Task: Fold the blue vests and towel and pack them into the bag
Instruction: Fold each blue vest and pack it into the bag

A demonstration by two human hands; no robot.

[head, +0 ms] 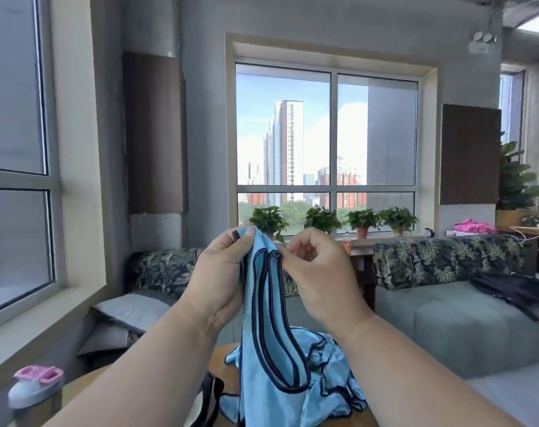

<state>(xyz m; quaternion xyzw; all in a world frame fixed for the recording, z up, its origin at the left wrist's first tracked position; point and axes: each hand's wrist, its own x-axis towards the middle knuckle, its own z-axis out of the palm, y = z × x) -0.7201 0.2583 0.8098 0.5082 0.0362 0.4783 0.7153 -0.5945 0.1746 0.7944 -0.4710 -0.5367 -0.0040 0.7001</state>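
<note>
Holding up a blue vest by its two straps. Left hand pinching one strap top, right hand pinching the other, just beside it. Hanging long-ways straight down, bottom resting crumpled on the counter.

The light blue vest with dark navy trim hangs between the left hand and the right hand, held at its top edge in front of the large 4-pane window. Its lower part rests on a pile of similar fabric on the round wooden table. 4 potted green plants stand on the sill behind the hands. The pink-lidded bottle sits at lower left. The grey-green sofa lies to the right, with a black bag on it.
</note>
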